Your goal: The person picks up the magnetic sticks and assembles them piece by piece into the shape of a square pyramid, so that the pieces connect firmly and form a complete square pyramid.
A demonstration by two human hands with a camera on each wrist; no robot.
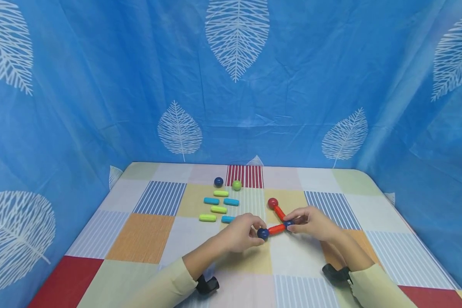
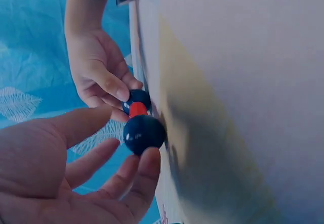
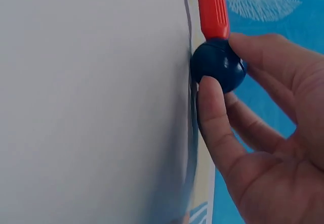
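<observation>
A V-shaped piece of toy balls and rods lies on the patterned cloth. My left hand (image 1: 240,233) curves its fingers round the dark blue ball (image 1: 263,234) at its near left end; in the left wrist view a fingertip (image 2: 149,158) meets that ball, while the thumb lies beside it. From this ball a ridged red rod (image 1: 277,229) runs to a second dark blue ball (image 3: 218,64), which my right hand (image 1: 312,222) pinches between thumb and fingers. Another red rod (image 1: 279,212) slants away from that corner to a red ball (image 1: 272,203).
Left of the joined piece lie several loose rods, among them a yellow-green rod (image 1: 207,218) and a blue rod (image 1: 231,201). Beyond them sit a dark blue ball (image 1: 218,182) and a green ball (image 1: 236,185). A blue leaf-print curtain (image 1: 285,98) encloses the table's back and sides.
</observation>
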